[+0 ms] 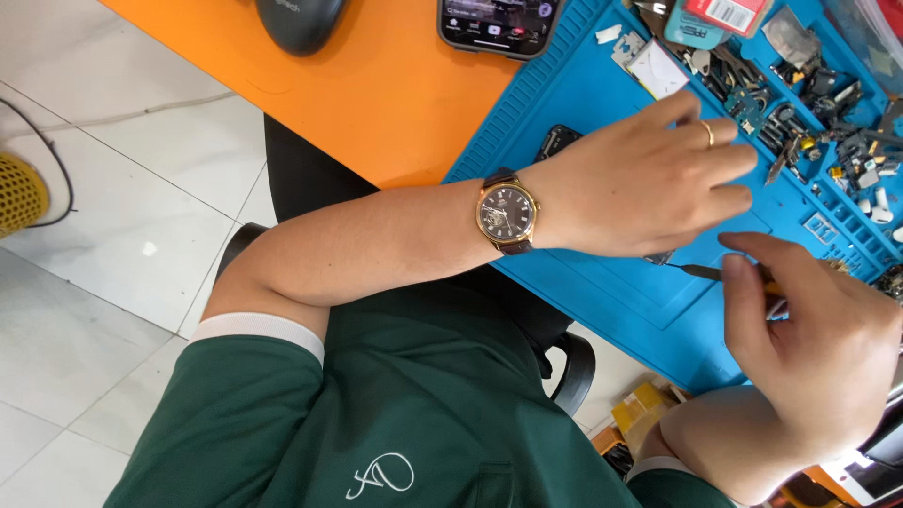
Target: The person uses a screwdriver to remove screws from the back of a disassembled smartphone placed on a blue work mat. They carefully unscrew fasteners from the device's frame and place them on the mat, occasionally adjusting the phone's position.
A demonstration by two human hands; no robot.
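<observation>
Two hands over one landmark, the blue ribbed silicone work mat (564,122) on the orange tabletop (395,85). Left of the mat, off its edge: dark rounded computer mouse (299,21) and black smartphone with lit screen (497,21). Over the mat's middle: left hand (649,179), gold-cased wristwatch on a brown strap (508,214), gold ring on one finger, palm down, fingers stretched flat and pressed toward something beneath them; grip hidden under the palm, cannot tell whether clenched or released. Just under those fingertips, on the mat's flat central field: thin dark metal blade tip (691,271), long axis running left to right, point toward the left hand, handle end toward the right. At the mat's near right edge: right hand (818,348), thumb and fingers clenched on that slim tool. Along the mat's far compartments: small metal parts and screws (828,122).
</observation>
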